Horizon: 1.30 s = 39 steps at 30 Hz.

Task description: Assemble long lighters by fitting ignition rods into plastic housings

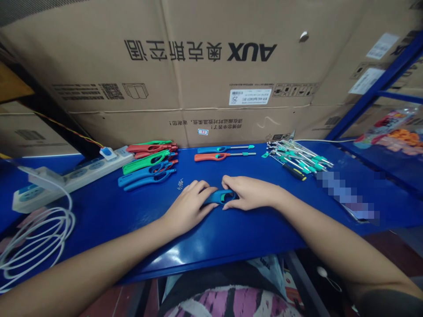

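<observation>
A blue gas lighter handle (215, 197) with a green trigger lies between my two hands, low over the blue table. My left hand (189, 203) is closed round its rear end. At the trigger-guard end, the fingers of my right hand (247, 193) pinch it; what is under those fingers is hidden. Beyond my hands lie a blue lighter (218, 149) and a red lighter (211, 156), both with metal rods. Small metal pins (180, 184) are scattered beside my left hand.
Blue, green and red lighter handles (145, 163) are piled left, near a white power strip (89, 169) and coiled cable (53, 233). Rods with green triggers (297, 154), a screwdriver (295, 172) and a blurred-out flat object (346, 196) lie right. A cardboard box (198, 88) walls the back.
</observation>
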Motion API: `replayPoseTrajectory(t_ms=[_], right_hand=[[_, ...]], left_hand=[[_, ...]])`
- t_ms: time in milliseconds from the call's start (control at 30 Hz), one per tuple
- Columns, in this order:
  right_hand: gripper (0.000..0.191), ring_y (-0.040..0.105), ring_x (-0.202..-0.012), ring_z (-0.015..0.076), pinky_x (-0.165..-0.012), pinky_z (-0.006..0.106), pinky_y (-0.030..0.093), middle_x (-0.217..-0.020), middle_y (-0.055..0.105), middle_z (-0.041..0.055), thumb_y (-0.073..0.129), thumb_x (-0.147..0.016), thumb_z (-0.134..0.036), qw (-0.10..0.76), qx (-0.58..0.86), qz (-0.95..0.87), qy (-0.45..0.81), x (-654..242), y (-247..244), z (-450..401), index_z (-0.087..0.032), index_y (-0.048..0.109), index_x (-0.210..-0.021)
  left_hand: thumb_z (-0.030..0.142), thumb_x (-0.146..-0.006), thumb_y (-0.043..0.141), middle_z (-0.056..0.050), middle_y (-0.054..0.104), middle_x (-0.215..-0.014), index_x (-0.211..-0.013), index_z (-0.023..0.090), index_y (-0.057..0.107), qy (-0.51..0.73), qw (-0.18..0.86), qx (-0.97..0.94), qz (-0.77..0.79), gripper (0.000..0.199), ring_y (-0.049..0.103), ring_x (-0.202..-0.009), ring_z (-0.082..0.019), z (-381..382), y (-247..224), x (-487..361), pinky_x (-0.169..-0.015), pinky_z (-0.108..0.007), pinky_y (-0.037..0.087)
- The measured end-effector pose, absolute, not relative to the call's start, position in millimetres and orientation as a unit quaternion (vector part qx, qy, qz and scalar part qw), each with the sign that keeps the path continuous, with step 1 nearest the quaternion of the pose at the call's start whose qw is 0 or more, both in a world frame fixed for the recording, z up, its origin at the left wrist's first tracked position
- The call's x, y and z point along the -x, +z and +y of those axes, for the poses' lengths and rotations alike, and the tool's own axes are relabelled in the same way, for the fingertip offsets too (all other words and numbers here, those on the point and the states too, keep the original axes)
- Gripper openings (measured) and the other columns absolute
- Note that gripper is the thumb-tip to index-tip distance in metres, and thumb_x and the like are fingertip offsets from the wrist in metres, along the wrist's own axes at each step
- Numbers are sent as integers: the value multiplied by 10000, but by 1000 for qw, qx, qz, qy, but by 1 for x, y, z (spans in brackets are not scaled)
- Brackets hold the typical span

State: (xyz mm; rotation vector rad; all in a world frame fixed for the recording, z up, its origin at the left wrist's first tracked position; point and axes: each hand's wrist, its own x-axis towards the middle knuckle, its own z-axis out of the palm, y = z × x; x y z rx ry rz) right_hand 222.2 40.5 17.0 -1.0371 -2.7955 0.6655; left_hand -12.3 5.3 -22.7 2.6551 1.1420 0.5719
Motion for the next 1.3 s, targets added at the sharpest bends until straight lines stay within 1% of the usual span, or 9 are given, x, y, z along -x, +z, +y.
replayPoseTrajectory(t_ms=[200,467,600,733,867,967,1067,1167,1300], right_hand=[[475,548,-721,162,-618,255,355,-893,613,15,772,-814,-498,90,372,-889,250,-230,17,48,-204,490,-1058],[465,547,-702,127,-649,253,437,-793,617,-24,833,-715,-487,177,361,-826,395,-238,9,63,-175,588,-957],[356,609,-786,156,-730,297,498,-893,683,28,734,-819,-462,214,336,-803,443,-237,5,66,-160,602,-954],[293,580,-714,142,-691,277,469,-803,687,27,579,-947,-419,200,328,-851,359,-236,5,67,-145,664,-890],[296,595,-716,149,-693,275,447,-800,700,43,562,-973,-375,191,303,-887,291,-238,5,69,-151,701,-839],[279,605,-738,160,-717,289,450,-826,699,56,543,-986,-335,184,297,-903,248,-241,4,70,-159,703,-840],[262,604,-767,171,-729,298,443,-848,687,62,526,-996,-304,156,299,-922,191,-242,5,69,-160,699,-861],[258,596,-790,180,-713,299,426,-877,676,70,512,-1003,-302,119,308,-933,144,-242,8,66,-162,693,-885],[237,587,-799,180,-703,291,417,-901,665,70,533,-996,-330,106,311,-935,138,-243,11,64,-168,686,-915]], left_hand=[[376,-1011,548,-80,604,-1134,-1222,208,603,214,133,-885,390,275,549,-1008,-248,12,-25,17,-926,-424,468],[418,-1019,516,-85,616,-1159,-1238,201,571,270,179,-862,390,312,571,-1100,-254,19,-31,18,-986,-412,467],[406,-1021,508,-83,623,-1183,-1245,202,541,300,195,-842,405,304,583,-1133,-248,19,-30,20,-1018,-405,463],[402,-1030,473,-84,632,-1198,-1239,204,542,318,226,-826,407,296,591,-1144,-241,17,-26,19,-1029,-396,460],[413,-1016,476,-81,660,-1153,-1202,204,532,391,272,-767,431,285,630,-1090,-227,18,-23,19,-983,-369,490],[359,-964,548,-56,664,-1050,-1175,199,530,434,273,-734,446,265,661,-956,-199,22,-22,22,-879,-329,521],[296,-891,609,-21,640,-917,-1075,194,605,387,230,-771,451,211,646,-822,-178,26,-19,28,-797,-308,526],[387,-834,699,-44,636,-1029,-1018,207,704,304,175,-825,443,257,661,-910,-209,28,-18,32,-848,-338,536],[500,-825,715,-62,648,-1179,-1028,231,747,257,183,-841,440,338,679,-1007,-243,31,-23,32,-888,-366,556]])
